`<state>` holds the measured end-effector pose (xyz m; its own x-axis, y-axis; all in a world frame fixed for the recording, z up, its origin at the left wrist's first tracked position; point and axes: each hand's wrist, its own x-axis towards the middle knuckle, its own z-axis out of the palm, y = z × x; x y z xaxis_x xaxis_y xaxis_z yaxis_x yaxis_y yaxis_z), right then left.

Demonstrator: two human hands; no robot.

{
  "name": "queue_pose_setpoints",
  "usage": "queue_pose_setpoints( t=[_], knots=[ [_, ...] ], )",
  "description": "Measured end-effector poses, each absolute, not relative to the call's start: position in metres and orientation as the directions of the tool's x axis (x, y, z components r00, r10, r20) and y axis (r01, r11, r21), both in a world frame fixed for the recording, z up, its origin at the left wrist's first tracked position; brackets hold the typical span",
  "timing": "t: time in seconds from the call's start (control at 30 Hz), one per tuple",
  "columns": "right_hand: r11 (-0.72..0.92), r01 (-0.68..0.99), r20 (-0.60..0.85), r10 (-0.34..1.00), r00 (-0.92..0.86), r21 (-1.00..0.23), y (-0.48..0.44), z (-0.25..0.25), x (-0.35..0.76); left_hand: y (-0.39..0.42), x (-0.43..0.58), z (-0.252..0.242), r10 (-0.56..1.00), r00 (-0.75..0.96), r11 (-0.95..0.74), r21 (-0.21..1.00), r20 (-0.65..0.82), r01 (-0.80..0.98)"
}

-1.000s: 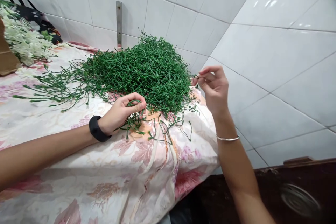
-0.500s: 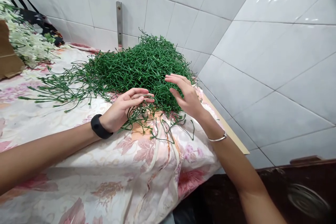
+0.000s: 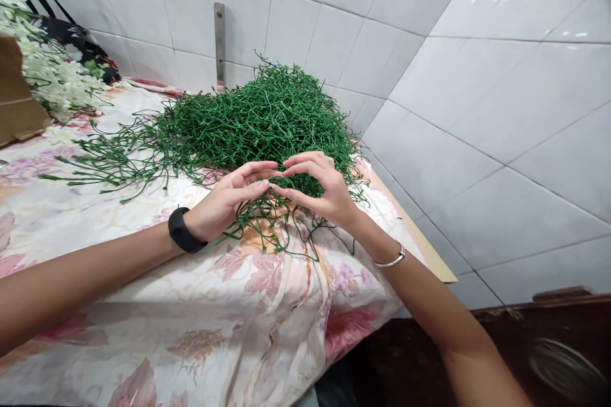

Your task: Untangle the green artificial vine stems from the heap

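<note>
A big tangled heap of thin green plastic stems (image 3: 252, 121) lies on a floral cloth (image 3: 143, 305) covering a table. My left hand (image 3: 229, 198), with a black band at the wrist, rests at the heap's near edge, fingers stretched out over a small bunch of loose stems. My right hand (image 3: 317, 191), a thin bangle on its wrist, meets it fingertip to fingertip over the same bunch. Its fingers are extended and slightly curled. Green strands lie under and between both hands; no firm grasp shows.
White artificial flowers (image 3: 45, 73) and a brown cardboard piece (image 3: 16, 102) sit at the far left. White tiled walls close the back and right. A metal strip (image 3: 220, 44) is fixed to the back wall. The table's bare corner (image 3: 429, 254) shows right; dark floor below.
My right hand came down from beside the heap's right side and moved left to meet my left hand. My left hand opened its fingers from a curled grip on stems.
</note>
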<state>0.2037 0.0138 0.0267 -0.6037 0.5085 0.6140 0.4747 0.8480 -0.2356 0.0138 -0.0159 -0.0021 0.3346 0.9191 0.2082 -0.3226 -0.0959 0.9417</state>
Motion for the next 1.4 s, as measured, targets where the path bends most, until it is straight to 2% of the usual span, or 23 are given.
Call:
queue_pose_setpoints(
  t=[0.3, 0.6, 0.73, 0.9, 1.1, 1.4],
  knots=[
    [0.874, 0.389, 0.657, 0.478, -0.583, -0.291, 0.011, 0.023, 0.199, -0.014, 0.015, -0.003, 0.915, 0.305, -0.185, 0.948, 0.263, -0.26],
    [0.878, 0.355, 0.652, 0.478, -0.589, -0.323, 0.008, 0.021, 0.196, -0.016, 0.016, -0.004, 0.868, 0.354, -0.278, 0.931, 0.349, -0.236],
    [0.878, 0.356, 0.649, 0.476, -0.593, -0.319, 0.006, 0.021, 0.196, -0.016, 0.015, -0.003, 0.868, 0.315, -0.363, 0.923, 0.384, -0.125],
    [0.867, 0.406, 0.71, 0.48, -0.516, -0.29, 0.002, 0.023, 0.197, -0.016, 0.012, -0.002, 0.853, 0.191, -0.503, 0.863, 0.486, 0.046],
    [0.84, 0.393, 0.747, 0.524, -0.41, -0.374, 0.002, 0.024, 0.199, -0.016, 0.009, 0.001, 0.916, 0.121, -0.389, 0.92, 0.382, 0.042],
    [0.793, 0.343, 0.81, 0.571, -0.13, -0.504, 0.017, 0.028, 0.213, -0.011, 0.006, 0.001, 0.93, 0.05, -0.363, 0.931, 0.365, -0.043]
  ],
)
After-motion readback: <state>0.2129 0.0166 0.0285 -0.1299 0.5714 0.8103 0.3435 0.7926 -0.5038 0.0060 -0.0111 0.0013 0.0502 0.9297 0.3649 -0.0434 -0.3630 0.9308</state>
